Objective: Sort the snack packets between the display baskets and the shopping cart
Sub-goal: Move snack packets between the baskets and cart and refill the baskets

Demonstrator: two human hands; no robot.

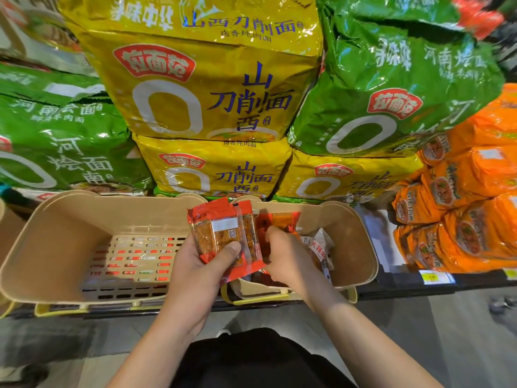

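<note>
Red snack packets (223,233) gripped in left hand (201,264); right hand (282,256) seemingly pinches another over beige basket (361,247).

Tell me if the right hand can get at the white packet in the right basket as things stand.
Probably yes. The right hand is already down inside the right basket, gripping orange packets, and the white packet lies just beside it, uncovered. It would likely have to drop those first.
</note>
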